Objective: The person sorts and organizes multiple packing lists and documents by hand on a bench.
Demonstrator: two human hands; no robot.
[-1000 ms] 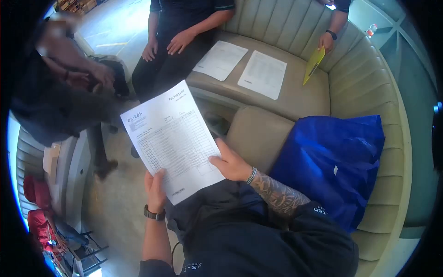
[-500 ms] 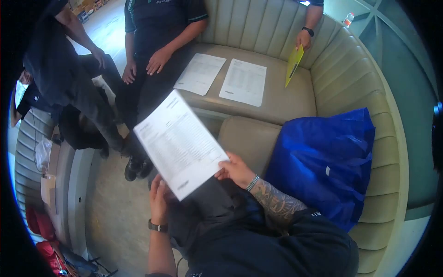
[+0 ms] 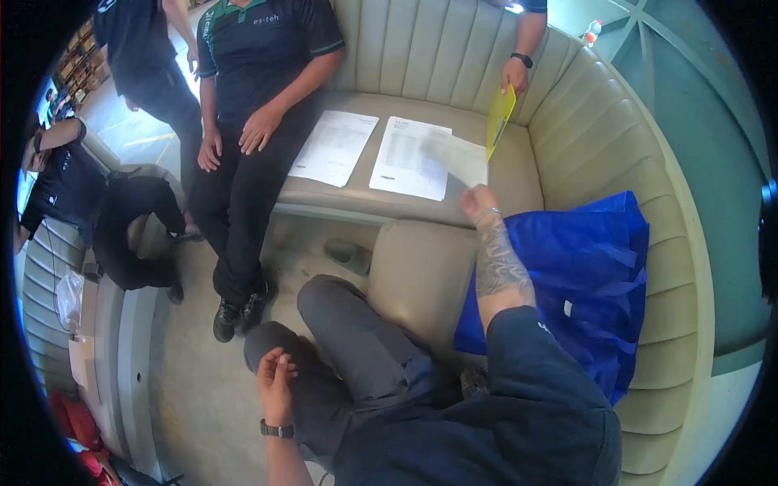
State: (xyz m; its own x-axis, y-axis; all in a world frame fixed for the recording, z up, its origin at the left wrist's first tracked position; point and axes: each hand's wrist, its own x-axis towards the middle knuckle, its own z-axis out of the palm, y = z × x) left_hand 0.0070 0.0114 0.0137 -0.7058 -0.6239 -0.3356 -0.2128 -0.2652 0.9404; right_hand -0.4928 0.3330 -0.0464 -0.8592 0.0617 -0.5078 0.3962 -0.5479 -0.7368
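Observation:
My right hand (image 3: 480,204) stretches out over the bench seat, closed on the near edge of a sheet of paper (image 3: 466,162). The sheet is blurred and partly overlaps a printed sheet (image 3: 401,162) on the seat. To the left of that lies another printed sheet (image 3: 336,146). Over my knee, my left hand (image 3: 276,377) holds nothing, its fingers loosely bent and apart. Another person's hand (image 3: 515,74) holds a yellow folder (image 3: 500,117) upright, close to the far edge of my sheet.
A blue bag (image 3: 579,275) leans on the bench at my right. One person (image 3: 259,89) sits across from me, hands on the thighs; others are at the left. A green shoe-like thing (image 3: 348,255) lies on the floor beside a beige seat cushion (image 3: 421,279).
My right hand has carried the sheet forward and right, from above my lap to the printed sheets. The left hand has dropped away from the paper. The standing person has shifted back.

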